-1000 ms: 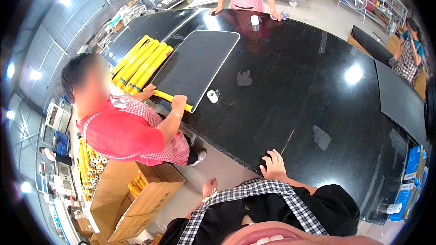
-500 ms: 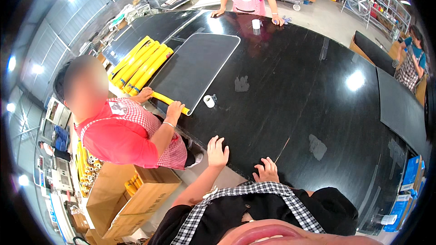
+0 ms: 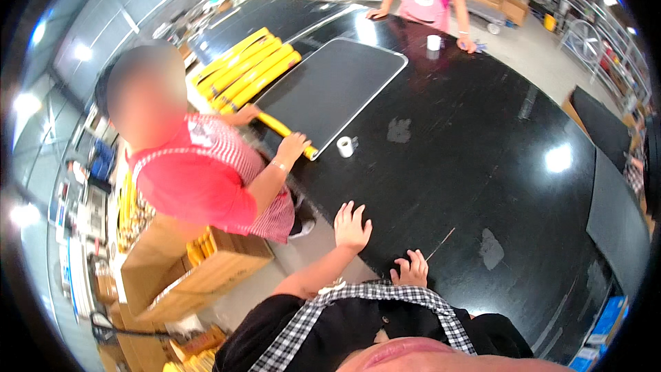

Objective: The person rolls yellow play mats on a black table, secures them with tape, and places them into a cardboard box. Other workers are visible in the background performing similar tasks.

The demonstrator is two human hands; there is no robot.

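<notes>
My left hand [image 3: 353, 226] rests on the near edge of a large black table [image 3: 454, 165], fingers spread and holding nothing. Close to my body, my right hand [image 3: 412, 268] lies on the same tabletop with its fingers apart and slightly bent, also without anything in it. Beyond my left hand a white roll of tape [image 3: 345, 147] stands on the table. To its left, a person in a red shirt [image 3: 189, 182] has both hands on a yellow roll [image 3: 279, 126] at the near end of a dark rectangular sheet [image 3: 330, 89] with a pale border.
Several yellow rolls [image 3: 241, 72] lie beside the sheet. Across the table, a person in a pink apron [image 3: 423, 0] leans on the edge near a white cylinder [image 3: 433, 43]. An open cardboard box [image 3: 213, 279] stands at lower left. Blue packages [image 3: 606, 324] sit at the right rim.
The view has turned, so the scene sits farther right in the picture. Both my hands keep their places on the table. The person in red still holds the yellow roll.
</notes>
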